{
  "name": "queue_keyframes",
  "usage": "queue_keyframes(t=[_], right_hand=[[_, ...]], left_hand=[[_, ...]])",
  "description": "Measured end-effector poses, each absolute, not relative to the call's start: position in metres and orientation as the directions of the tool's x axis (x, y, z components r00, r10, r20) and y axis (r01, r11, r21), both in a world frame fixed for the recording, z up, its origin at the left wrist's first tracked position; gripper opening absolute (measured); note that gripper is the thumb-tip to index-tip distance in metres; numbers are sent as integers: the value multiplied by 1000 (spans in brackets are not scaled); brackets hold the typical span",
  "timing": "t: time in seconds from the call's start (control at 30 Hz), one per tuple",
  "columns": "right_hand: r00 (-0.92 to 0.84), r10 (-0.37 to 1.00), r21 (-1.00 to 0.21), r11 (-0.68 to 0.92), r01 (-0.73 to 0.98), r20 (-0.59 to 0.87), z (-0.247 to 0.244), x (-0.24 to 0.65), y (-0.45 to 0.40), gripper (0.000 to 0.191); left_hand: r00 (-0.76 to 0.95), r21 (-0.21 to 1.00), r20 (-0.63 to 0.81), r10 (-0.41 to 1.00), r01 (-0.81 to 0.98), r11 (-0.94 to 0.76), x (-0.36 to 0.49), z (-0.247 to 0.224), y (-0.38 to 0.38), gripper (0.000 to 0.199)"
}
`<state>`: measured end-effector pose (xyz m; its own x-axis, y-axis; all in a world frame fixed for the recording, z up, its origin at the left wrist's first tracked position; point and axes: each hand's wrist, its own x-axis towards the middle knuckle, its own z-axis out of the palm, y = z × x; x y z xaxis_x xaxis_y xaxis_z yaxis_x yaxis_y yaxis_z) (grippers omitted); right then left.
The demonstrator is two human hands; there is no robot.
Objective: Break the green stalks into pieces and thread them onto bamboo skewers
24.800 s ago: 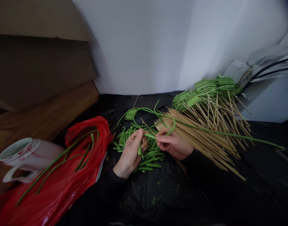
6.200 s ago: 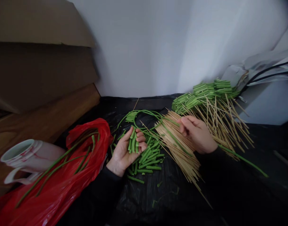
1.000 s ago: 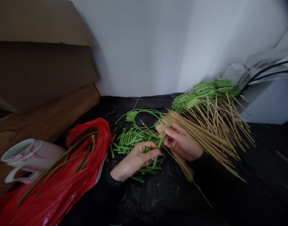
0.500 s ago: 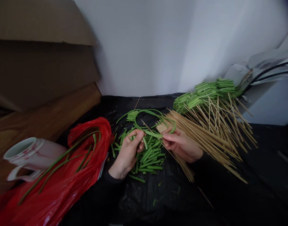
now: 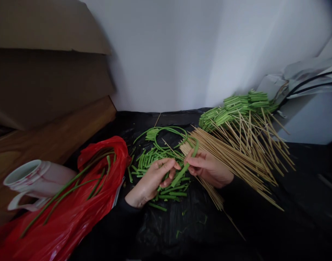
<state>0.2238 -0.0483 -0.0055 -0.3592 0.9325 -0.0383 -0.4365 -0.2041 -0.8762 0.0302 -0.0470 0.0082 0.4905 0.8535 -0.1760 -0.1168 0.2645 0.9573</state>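
My right hand [image 5: 208, 167] pinches a long green stem [image 5: 181, 173], whose lower end slants down toward my left hand. Thumb and fingers of my left hand [image 5: 154, 178] are drawn together just left of that stem; whether they hold a small piece is too small to tell. Beneath both hands lies a pile of short cut green pieces [image 5: 174, 194] on black plastic sheeting [image 5: 166, 232]. Behind the hands, longer green stems [image 5: 170, 128] lie in loops, beside a small row of cut pieces [image 5: 152, 135].
Thin wooden sticks [image 5: 236, 163] spread to the right, below skewered green bundles [image 5: 236, 108]. At left are a red plastic bag [image 5: 84, 214] with long stems on it, a tipped white mug [image 5: 43, 177] and a cardboard box [image 5: 46, 72]. A pale wall [image 5: 166, 54] stands behind.
The stem between my hands has swung from roughly level to slanting downward. My left hand has shifted slightly right and no longer visibly pinches the stem's end.
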Motion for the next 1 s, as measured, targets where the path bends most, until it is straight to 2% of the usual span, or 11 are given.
queue_keyframes(t=[0.1,0.2,0.33,0.53,0.67,0.77,0.87,1.0], right_hand=[[-375,927,-897,-189,-400,-29,-9,223,-48,24],[-381,923,-889,-216,-404,-51,-9,222,-47,25],[-277,958,-778,-229,-585,-73,-3,232,-40,25],[-8,996,-719,-72,-691,-92,9,276,-25,20],[83,994,-769,107,-630,69,18,295,-25,19],[25,990,-783,123,-610,136,19,288,-30,16],[-109,987,-807,32,-590,120,14,270,-35,9],[-255,965,-858,-72,-509,70,4,248,-40,10]], left_hand=[[585,966,-211,783,2,259,30,4,-50,38],[633,967,-232,739,64,248,28,4,-51,35],[706,959,-267,656,130,250,26,9,-53,30],[753,935,-338,565,199,295,25,16,-56,29],[715,939,-312,625,131,318,23,12,-54,28],[660,946,-284,696,75,315,22,8,-51,30],[616,946,-263,742,14,323,23,6,-49,32],[590,937,-274,759,-14,350,25,7,-49,33]])
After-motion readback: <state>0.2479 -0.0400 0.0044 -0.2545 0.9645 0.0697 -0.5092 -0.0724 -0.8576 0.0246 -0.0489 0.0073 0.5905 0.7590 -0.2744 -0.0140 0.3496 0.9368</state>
